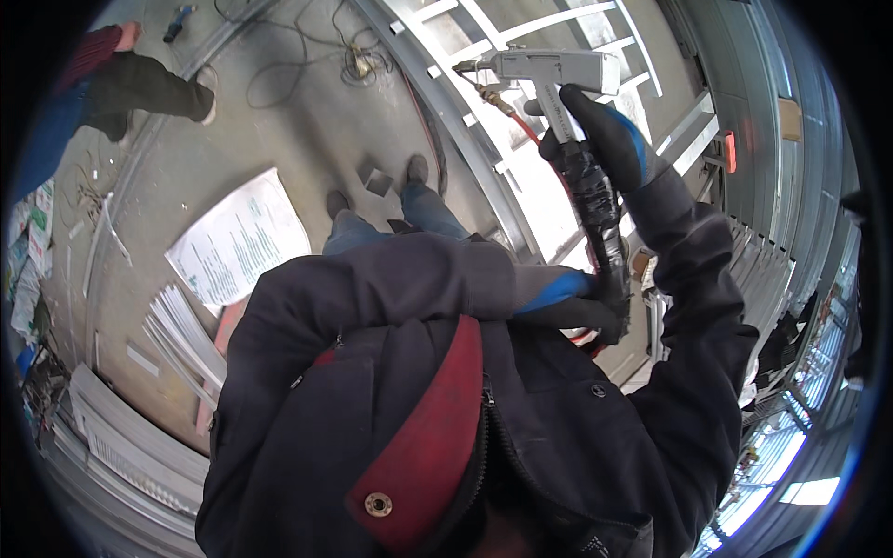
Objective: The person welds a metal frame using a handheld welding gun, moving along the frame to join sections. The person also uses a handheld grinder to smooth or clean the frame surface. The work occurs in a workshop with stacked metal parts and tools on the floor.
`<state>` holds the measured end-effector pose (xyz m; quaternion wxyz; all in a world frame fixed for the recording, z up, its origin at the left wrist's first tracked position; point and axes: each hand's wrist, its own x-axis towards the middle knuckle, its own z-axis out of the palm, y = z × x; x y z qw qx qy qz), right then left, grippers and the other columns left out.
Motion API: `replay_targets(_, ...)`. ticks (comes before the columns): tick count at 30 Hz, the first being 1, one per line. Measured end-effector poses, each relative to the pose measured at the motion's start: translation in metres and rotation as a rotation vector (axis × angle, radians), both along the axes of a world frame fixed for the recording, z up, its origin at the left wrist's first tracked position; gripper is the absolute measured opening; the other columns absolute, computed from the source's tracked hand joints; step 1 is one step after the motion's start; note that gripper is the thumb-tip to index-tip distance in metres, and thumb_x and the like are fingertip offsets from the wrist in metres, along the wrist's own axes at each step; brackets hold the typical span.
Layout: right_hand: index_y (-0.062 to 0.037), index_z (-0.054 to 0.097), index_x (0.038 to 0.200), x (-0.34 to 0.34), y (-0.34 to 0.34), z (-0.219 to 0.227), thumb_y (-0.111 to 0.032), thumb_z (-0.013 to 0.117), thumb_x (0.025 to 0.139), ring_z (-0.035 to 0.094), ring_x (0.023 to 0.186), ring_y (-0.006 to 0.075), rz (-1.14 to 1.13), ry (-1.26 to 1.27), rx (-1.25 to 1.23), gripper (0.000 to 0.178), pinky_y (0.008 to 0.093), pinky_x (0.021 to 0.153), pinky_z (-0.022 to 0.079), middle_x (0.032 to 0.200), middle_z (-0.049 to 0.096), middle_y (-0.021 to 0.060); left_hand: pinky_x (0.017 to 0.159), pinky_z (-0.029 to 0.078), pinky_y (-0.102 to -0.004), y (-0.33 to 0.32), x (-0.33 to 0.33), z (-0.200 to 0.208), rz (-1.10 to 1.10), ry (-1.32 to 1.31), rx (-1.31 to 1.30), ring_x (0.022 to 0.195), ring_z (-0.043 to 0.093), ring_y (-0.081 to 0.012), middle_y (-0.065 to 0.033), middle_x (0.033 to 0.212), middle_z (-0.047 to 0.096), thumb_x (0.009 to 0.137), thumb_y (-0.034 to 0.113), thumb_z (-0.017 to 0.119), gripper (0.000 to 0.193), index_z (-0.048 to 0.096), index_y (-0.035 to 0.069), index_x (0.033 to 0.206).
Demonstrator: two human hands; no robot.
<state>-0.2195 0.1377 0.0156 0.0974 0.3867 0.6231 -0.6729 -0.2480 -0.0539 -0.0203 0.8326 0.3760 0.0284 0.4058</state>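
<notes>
A grey, pistol-shaped welding gun point(553, 67) with a narrow nozzle at its left end is held up over white metal bars. My right hand point(603, 135), in a black and blue glove, is wrapped round its grip. From the grip runs a thick cable bundle point(595, 200) covered in black tape. My left arm crosses my chest, and my left hand point(567, 302), gloved the same way, is closed around the lower part of that bundle; its fingertips are partly hidden. A red hose point(526, 128) with brass fittings joins the gun near its nozzle.
A white metal frame point(484, 23) lies beyond a long steel beam point(465, 126). On the floor are a printed sheet point(244, 237), loose cables point(307, 65) and a small dark plate point(376, 180). Metal strips point(177, 339) lie at left. Another person's leg point(153, 88) shows at upper left.
</notes>
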Motion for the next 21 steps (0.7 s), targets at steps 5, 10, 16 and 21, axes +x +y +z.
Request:
replay_targets(5,-0.0019,0.059,0.136,-0.032,0.064,0.001,-0.042,0.045,0.11,0.067,0.077,0.0142,0.204,-0.33,-0.049,0.051,0.0305,0.076,0.057,0.089,0.072,0.011,0.099,0.049,-0.0386,0.064,0.008,-0.002,0.11,0.054,-0.072,0.114,0.066,-0.0256,-0.0127,0.114,0.073,0.1,0.044,0.061,0.04,0.071,0.011,0.122)
replay_targets(10,0.0027,0.062,0.132,-0.068,0.052,0.007,-0.049,0.035,0.11,0.056,0.063,0.0095,0.546,-0.055,0.457,0.062,0.0252,0.067,0.048,0.073,0.06,0.0015,0.102,0.05,-0.0438,0.059,0.024,-0.031,0.447,0.187,0.24,0.12,0.064,-0.0372,-0.0257,0.126,0.066,0.099,0.041,0.065,0.07,0.039,0.006,0.154)
replay_targets(16,-0.0045,0.047,0.15,-0.126,0.098,-0.03,-0.033,0.043,0.111,0.07,0.081,0.0169,0.573,-0.657,-0.038,0.049,0.0323,0.087,0.057,0.106,0.071,0.0148,0.105,0.049,-0.0398,0.052,0.037,-0.128,0.35,0.242,0.218,0.126,0.062,-0.0329,-0.0175,0.133,0.066,0.098,0.039,0.064,0.048,0.062,0.01,0.137)
replay_targets(21,0.0019,0.066,0.128,-0.128,0.108,-0.083,-0.051,0.037,0.109,0.062,0.056,0.0122,0.421,-0.647,0.178,0.063,0.0257,0.063,0.052,0.066,0.063,0.0057,0.081,0.056,-0.0319,0.036,0.003,-0.293,0.651,0.154,-0.645,0.088,0.067,-0.0184,-0.0058,0.095,0.071,0.095,0.015,0.068,0.017,0.07,0.006,0.108)
